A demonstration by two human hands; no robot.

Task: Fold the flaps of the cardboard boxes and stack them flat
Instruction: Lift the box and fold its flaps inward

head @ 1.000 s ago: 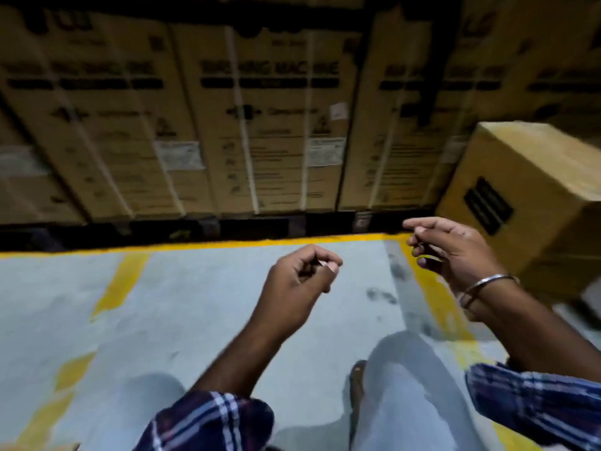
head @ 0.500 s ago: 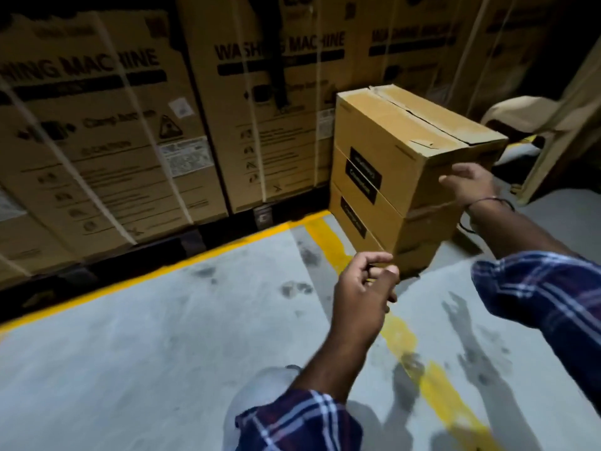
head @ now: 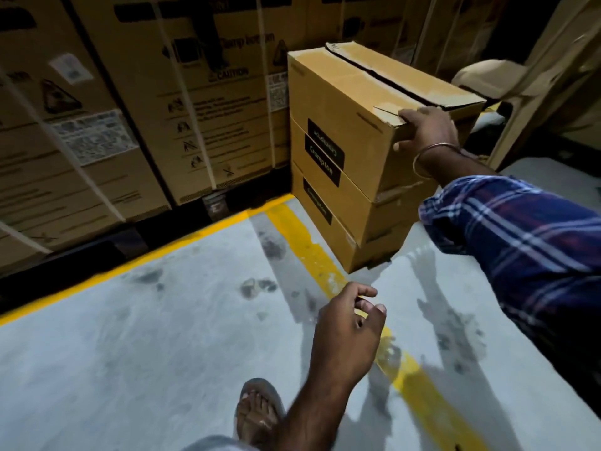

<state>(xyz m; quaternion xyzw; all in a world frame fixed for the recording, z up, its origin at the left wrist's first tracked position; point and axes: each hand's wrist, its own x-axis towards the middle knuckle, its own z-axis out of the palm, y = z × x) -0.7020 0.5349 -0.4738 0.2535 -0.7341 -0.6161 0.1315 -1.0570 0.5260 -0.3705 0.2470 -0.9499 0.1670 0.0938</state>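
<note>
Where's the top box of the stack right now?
In the head view, the top box sits upper right of centre on two more boxes, beside the strapped washing-machine cartons; the right hand grips its near corner.

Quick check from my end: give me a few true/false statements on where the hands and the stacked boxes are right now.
1. The right hand grips the near corner of the top box. True.
2. The left hand holds a box flap. False: it holds nothing, loosely curled over the floor.
3. The top box sits on other boxes. True.
4. The top box's flaps stand straight up. False: they lie folded down, a dark seam between them.
</note>
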